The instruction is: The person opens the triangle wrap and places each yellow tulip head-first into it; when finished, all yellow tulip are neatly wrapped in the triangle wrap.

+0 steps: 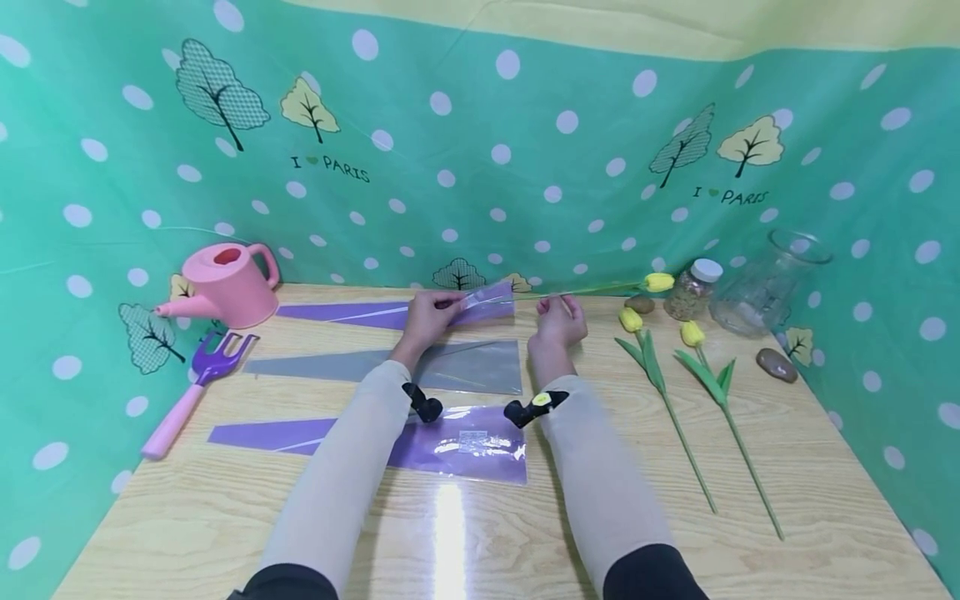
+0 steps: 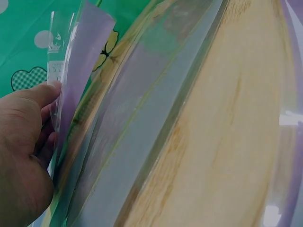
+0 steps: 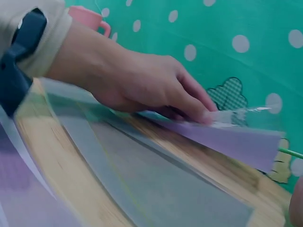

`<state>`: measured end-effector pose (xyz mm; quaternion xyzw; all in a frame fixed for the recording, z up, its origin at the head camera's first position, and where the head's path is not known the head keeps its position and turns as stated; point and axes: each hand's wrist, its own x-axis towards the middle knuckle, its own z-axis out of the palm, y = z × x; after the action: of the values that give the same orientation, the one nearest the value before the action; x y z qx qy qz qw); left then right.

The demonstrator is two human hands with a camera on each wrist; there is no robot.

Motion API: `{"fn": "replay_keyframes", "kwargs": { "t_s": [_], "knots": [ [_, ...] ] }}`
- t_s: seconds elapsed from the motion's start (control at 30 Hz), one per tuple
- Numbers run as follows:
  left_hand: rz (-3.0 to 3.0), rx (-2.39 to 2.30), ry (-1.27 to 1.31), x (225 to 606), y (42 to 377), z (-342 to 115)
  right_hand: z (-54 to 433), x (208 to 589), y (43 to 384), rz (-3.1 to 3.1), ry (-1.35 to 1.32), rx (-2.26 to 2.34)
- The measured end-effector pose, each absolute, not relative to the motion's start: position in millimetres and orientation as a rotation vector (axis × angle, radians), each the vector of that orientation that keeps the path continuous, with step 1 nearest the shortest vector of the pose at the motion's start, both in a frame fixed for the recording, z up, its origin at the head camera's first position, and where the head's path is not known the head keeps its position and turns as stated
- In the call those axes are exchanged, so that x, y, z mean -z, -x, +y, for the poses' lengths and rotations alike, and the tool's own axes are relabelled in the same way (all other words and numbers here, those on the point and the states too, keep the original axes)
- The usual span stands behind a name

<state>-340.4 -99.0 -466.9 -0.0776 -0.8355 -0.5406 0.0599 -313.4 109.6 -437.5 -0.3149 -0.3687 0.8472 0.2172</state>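
At bench rear, left hand (image 1: 427, 317) pinches the mouth of the purple cellophane cone sleeve (image 1: 397, 313); right hand (image 1: 558, 323) pinches the yellow artificial tulip's green stem (image 1: 592, 289). Risk: thin film collapses, stem tip snags or misses the opening.

Bare wood (image 1: 750, 550) right of tulips (image 1: 697, 400)

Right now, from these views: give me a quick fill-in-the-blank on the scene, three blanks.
The left hand pinches the open end of a ____ plastic sleeve.
The right hand holds a tulip by its ____.
The watering can is ____ in colour.
Missing words: purple; stem; pink
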Motion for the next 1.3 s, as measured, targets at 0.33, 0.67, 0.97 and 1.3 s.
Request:
{"fn": "replay_keyframes", "kwargs": {
  "t_s": [0.33,0.67,0.97,1.3],
  "knots": [
    [-2.531,1.645,0.250,466,339,-98,89,447,311,-1.010,0.925,-2.345],
    [-2.550,1.613,0.242,467,341,-95,78,446,308,-1.044,0.933,-2.315],
    [-2.553,1.616,0.247,470,341,-94,71,442,305,-1.149,1.036,-2.253],
    [-2.552,1.625,0.259,470,341,-93,68,439,301,-1.306,1.160,-2.122]
  ]
}}
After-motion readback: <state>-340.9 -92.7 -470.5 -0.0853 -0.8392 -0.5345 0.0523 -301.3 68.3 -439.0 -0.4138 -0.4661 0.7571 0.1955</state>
